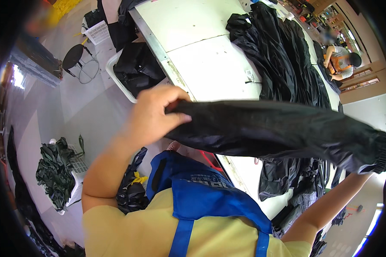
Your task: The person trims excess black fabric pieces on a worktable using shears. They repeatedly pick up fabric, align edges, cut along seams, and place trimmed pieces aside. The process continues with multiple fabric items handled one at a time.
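A long black sleeve of thin, shiny fabric (261, 128) stretches sideways in front of me, above the table edge. My left hand (156, 112) pinches its left end between thumb and fingers. At the far right the sleeve ends in a gathered elastic cuff (382, 152). My right forearm (336, 203) reaches up to that cuff. The right hand itself is hidden behind or inside the fabric, so its fingers do not show.
Black garments (283, 60) lie heaped along the white table (201, 55). On its left stand a white bin (115, 70) of black pieces, a round stool (74, 55) and a basket (79, 165) piled with dark fabric. Another person (342, 62) works at the far right.
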Tool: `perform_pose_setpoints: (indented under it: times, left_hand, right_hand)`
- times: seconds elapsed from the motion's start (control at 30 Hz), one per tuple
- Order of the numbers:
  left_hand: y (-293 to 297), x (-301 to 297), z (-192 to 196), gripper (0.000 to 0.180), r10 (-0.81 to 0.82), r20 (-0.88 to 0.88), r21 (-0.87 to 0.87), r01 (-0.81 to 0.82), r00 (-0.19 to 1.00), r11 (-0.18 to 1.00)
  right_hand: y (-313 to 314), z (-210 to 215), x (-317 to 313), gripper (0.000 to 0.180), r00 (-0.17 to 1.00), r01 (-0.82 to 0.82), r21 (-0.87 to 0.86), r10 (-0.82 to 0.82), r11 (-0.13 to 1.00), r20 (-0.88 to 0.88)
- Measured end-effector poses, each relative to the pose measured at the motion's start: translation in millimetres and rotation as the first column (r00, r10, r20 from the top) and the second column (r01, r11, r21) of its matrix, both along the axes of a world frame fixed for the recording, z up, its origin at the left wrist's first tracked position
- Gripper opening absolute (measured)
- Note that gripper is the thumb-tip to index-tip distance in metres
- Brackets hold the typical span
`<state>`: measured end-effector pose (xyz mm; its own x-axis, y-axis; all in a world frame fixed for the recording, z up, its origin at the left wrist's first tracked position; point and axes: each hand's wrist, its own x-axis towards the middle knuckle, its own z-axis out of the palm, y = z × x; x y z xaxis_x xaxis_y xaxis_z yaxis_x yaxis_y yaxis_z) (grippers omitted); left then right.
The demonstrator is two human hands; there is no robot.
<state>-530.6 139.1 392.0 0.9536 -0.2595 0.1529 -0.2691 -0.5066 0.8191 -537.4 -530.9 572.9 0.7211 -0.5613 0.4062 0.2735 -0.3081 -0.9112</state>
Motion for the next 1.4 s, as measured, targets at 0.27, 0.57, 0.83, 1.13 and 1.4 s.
perform_pose_setpoints:
  times: [0.27,0.57,0.83,1.13,1.4]
  left_hand:
    - [7.9,27.9,-35.6,0.035,-0.08,-0.159,-0.323,0.025,0.984,0.946]
    - [17.2,98.5,-105.1,0.021,0.045,0.047,-0.388,-0.024,0.998,0.921]
    - [48.7,198.4,146.6,0.044,0.227,0.922,-0.067,-0.446,0.315,0.892]
    - [-102.7,106.4,-33.6,0.018,-0.483,0.765,0.434,0.213,0.427,0.875]
    - [-205.9,18.7,-256.5,0.009,-0.706,0.32,0.452,0.553,0.632,0.7]
  right_hand:
    - [-17.6,34.0,28.1,0.034,0.996,0.075,0.057,-0.077,0.996,0.037]
    - [-28.2,51.2,2.1,0.035,0.98,0.171,0.137,-0.183,0.976,0.083]
    - [-95.1,-21.4,-86.0,0.035,0.966,0.217,0.331,-0.251,0.918,0.062]
    - [-150.4,-171.4,-317.2,0.036,0.905,0.424,0.506,-0.336,0.751,-0.259]
    - [-145.9,-313.9,-424.4,0.035,0.47,0.548,-0.522,-0.757,0.653,-0.454]
